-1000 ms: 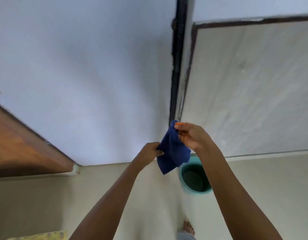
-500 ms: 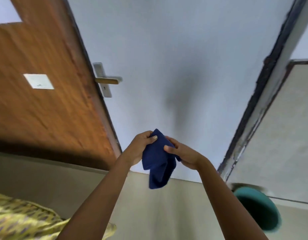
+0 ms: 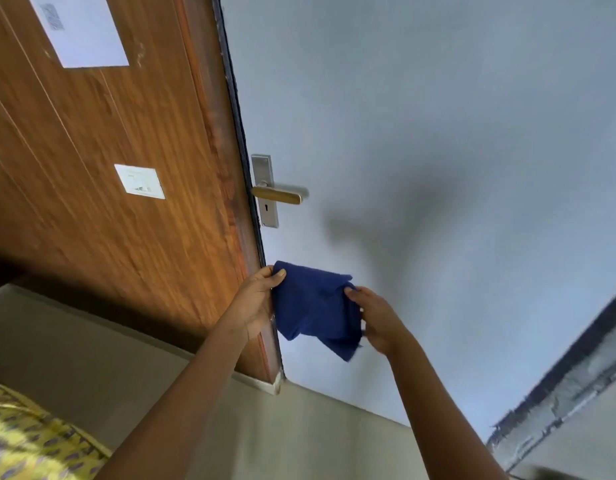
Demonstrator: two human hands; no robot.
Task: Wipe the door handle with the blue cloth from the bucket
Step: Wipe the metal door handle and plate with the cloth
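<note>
while both hands grip cloth point(image 3: 315, 304) (handle point(image 3: 277, 195) untouched)

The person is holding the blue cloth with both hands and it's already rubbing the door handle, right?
Not quite. Both the left hand and the right hand do hold the blue cloth, but it is not on the door handle yet. The head view shows the cloth below the handle, with bare door between them.

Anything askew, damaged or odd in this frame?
Nothing stands out. Both hands, left and right, hold the blue cloth spread below the door handle, which sits level and looks intact. The cloth is not touching it.
</note>
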